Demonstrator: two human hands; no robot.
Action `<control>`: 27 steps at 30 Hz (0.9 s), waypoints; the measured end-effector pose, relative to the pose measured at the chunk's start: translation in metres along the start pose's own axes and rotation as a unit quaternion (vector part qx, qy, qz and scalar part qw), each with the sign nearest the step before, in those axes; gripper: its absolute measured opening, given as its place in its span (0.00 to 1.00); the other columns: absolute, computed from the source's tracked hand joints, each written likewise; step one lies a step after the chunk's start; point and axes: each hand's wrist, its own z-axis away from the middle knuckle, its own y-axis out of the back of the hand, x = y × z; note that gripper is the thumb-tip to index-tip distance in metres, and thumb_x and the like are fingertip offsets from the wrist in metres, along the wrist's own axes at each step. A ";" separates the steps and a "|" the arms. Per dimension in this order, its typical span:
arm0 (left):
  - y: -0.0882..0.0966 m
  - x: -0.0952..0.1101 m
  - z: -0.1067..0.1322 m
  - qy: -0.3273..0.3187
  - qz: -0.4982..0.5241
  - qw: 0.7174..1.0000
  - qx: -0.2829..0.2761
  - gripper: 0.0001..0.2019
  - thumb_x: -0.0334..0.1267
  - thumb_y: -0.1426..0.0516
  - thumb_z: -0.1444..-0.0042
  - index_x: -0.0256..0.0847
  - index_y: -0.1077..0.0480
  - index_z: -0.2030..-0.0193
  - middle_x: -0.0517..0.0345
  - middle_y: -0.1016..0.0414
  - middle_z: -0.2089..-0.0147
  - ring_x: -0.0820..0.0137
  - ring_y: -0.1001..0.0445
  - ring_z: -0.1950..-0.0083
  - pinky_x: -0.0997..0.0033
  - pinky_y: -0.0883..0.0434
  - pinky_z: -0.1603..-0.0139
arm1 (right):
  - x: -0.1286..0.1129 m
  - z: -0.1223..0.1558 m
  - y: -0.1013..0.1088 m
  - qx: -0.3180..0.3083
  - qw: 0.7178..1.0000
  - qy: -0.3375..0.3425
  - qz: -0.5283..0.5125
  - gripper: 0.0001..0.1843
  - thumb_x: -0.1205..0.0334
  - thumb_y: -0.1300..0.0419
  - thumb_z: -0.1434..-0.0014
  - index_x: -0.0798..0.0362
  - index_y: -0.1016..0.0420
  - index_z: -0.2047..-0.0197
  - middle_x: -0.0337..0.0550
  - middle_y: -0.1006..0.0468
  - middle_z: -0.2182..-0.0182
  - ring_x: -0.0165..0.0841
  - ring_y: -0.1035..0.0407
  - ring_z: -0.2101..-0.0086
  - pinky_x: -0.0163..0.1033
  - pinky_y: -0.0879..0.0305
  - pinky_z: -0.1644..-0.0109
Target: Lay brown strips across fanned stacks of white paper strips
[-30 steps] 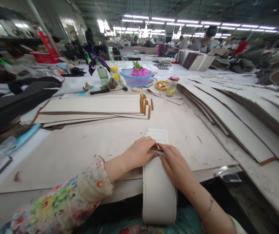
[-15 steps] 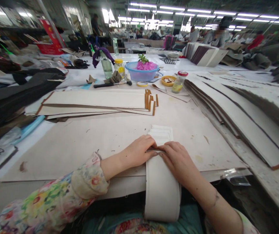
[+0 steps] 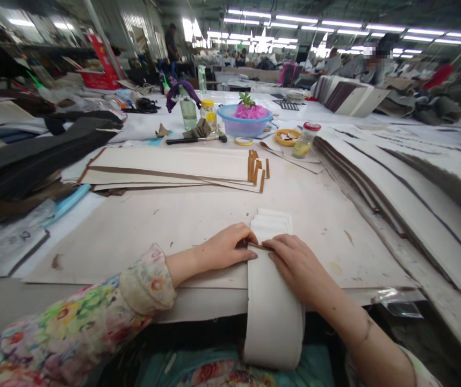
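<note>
A stack of long pale strips [image 3: 274, 301] lies at the near edge of the table and loops down over it toward my lap. My left hand [image 3: 224, 248] rests on the stack's left side, fingers curled, pinching the folded-back end of the top strip. My right hand [image 3: 295, 262] presses on the stack from the right, fingertips meeting the left hand at that fold. Beyond the fingers the stepped ends of the strips [image 3: 272, 222] fan out on the beige work sheet [image 3: 174, 220].
Long pale panels with brown ends [image 3: 174, 166] lie ahead. More rows of panels [image 3: 400, 188] fill the right. A brush [image 3: 196, 140], jars [image 3: 306, 142], a blue bowl [image 3: 244, 126] and a yellow dish [image 3: 287, 137] stand further back. Dark material [image 3: 33, 156] piles at left. People work in the background.
Both hands stay at the fold on the strip stack, fingers shifting slightly. The view has drifted to the left, so everything sits a little further right.
</note>
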 end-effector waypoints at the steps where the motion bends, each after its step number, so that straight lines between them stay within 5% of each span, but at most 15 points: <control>1: 0.000 0.000 0.000 -0.003 0.001 1.000 -0.001 0.09 0.37 0.43 0.50 0.38 0.34 0.62 0.58 0.34 0.64 0.70 0.35 0.62 0.73 0.37 0.61 | 0.000 0.000 0.000 -0.002 1.000 0.008 -0.006 0.13 0.71 0.51 0.42 0.54 0.32 0.54 0.46 0.29 0.61 0.36 0.37 0.59 0.44 0.38 0.54; 9: -0.002 0.001 0.004 -0.069 -0.084 0.994 -0.017 0.09 0.41 0.50 0.42 0.37 0.33 0.64 0.54 0.32 0.63 0.68 0.36 0.58 0.69 0.38 0.55 | -0.008 0.006 -0.005 0.007 0.998 0.038 0.051 0.18 0.74 0.50 0.44 0.54 0.35 0.50 0.47 0.30 0.61 0.38 0.37 0.60 0.45 0.36 0.55; 18: 0.004 0.002 0.035 -0.092 -0.204 0.974 -0.047 0.17 0.39 0.55 0.39 0.41 0.40 0.45 0.50 0.34 0.50 0.64 0.39 0.49 0.63 0.42 0.47 | -0.001 0.020 -0.005 0.072 0.994 0.037 0.070 0.13 0.65 0.52 0.40 0.55 0.32 0.53 0.49 0.29 0.63 0.38 0.36 0.61 0.46 0.35 0.56; 23: 0.007 0.004 0.031 -0.060 -0.137 0.988 -0.027 0.13 0.38 0.54 0.40 0.40 0.34 0.52 0.53 0.33 0.52 0.66 0.37 0.51 0.66 0.41 0.48 | -0.002 0.027 -0.009 0.089 0.994 0.007 0.057 0.15 0.62 0.52 0.39 0.58 0.31 0.54 0.50 0.29 0.63 0.39 0.36 0.60 0.46 0.35 0.55; 27: 0.008 0.000 0.013 0.050 -0.004 0.998 0.049 0.11 0.36 0.54 0.41 0.39 0.33 0.59 0.56 0.30 0.60 0.71 0.33 0.58 0.72 0.36 0.56 | -0.004 0.031 -0.012 0.110 0.993 -0.001 0.029 0.16 0.60 0.52 0.39 0.57 0.33 0.51 0.51 0.30 0.61 0.39 0.36 0.58 0.47 0.35 0.54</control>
